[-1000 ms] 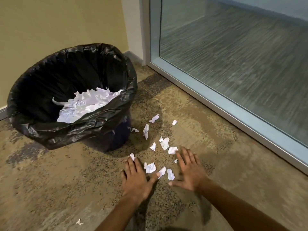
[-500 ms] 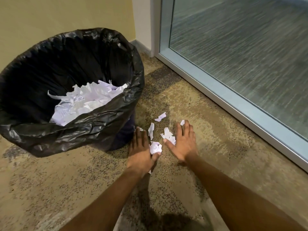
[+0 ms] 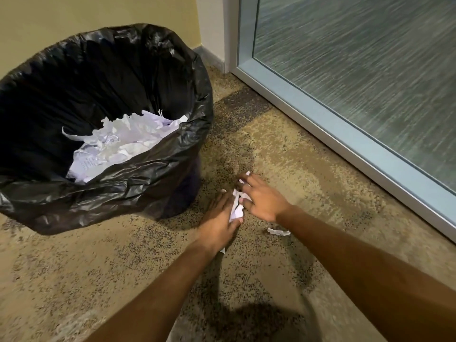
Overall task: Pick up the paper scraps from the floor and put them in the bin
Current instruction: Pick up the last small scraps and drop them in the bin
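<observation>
Now, hands: left hand (image 3: 218, 219) and right hand (image 3: 262, 199) press white crumpled paper scraps (image 3: 237, 206) between them
place: just right of black-bagged round bin (image 3: 153, 174)
stray: one scrap (image 3: 278, 232) further right

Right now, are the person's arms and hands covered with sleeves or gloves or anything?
No. Both forearms are bare, with no sleeves in view. The left hand and right hand wear no gloves, and I see no rings, watch or bracelets.
</observation>
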